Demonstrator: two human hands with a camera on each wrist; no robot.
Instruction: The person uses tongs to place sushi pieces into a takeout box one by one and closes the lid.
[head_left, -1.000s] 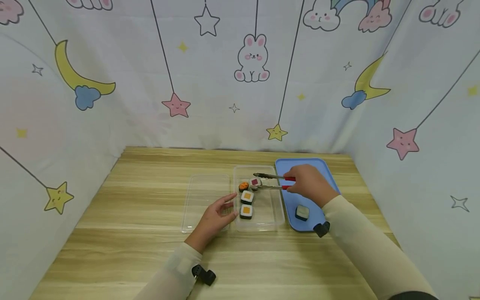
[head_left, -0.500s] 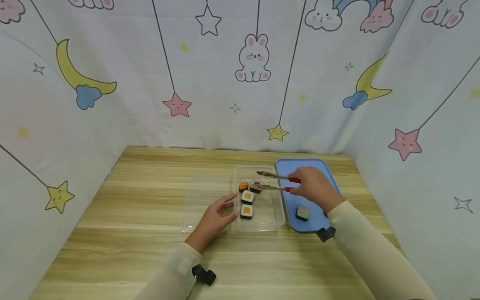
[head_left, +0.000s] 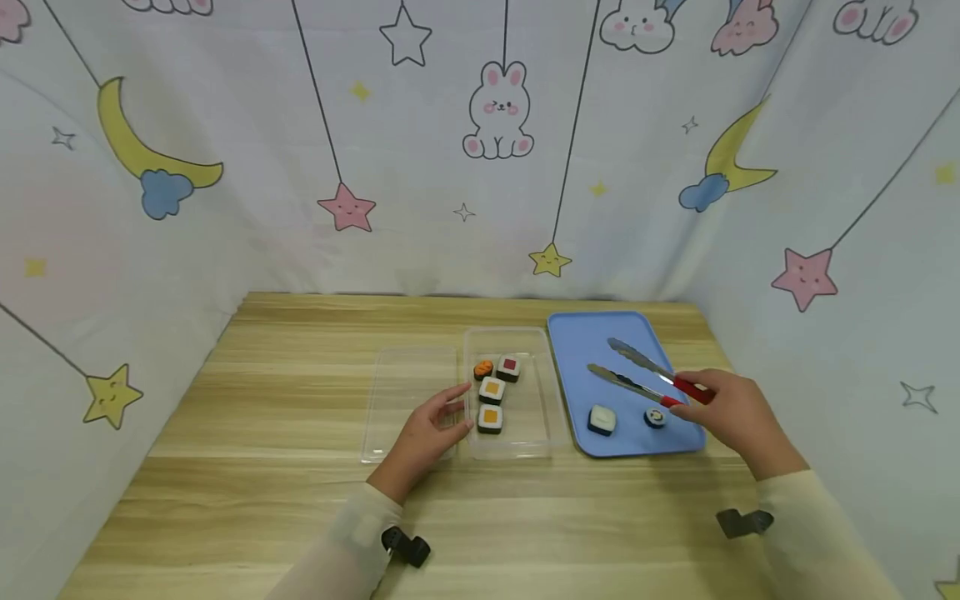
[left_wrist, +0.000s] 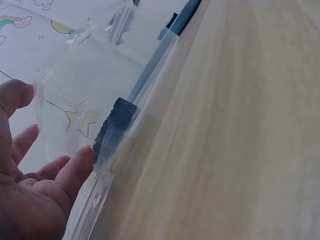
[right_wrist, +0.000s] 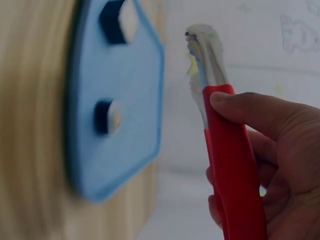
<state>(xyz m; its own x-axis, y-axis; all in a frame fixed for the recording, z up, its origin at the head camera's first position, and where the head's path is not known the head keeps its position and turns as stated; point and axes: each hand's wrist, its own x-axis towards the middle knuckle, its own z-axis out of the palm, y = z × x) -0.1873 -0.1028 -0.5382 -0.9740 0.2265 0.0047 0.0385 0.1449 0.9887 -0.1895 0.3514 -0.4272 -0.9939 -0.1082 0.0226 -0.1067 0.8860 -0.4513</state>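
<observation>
My left hand [head_left: 420, 437] rests its fingertips at the left wall of a clear plastic container [head_left: 531, 410]. Inside are two toy sushi rolls with yellow centres, one roll with a red centre [head_left: 508, 367] and an orange-topped sushi piece [head_left: 483, 368]. In the left wrist view, spread fingers [left_wrist: 75, 172] touch the clear wall. My right hand [head_left: 742, 421] grips metal tongs [head_left: 628, 384] by their red handles, their arms apart above the blue tray [head_left: 592, 342]. Nothing sits between the tong tips. A white-topped sushi piece [head_left: 602, 419] and a small round sushi roll [head_left: 655, 417] lie on the tray.
A clear lid [head_left: 408, 392] lies left of the container. The tray stands close against the container's right side. All rest on a wooden table [head_left: 300, 500], with a printed cloth [head_left: 420, 167] hanging behind and at both sides.
My right hand has carried the tongs right from the container to over the tray. The red-centred roll stays behind in the container. The small round roll has come into view; my left hand stays put.
</observation>
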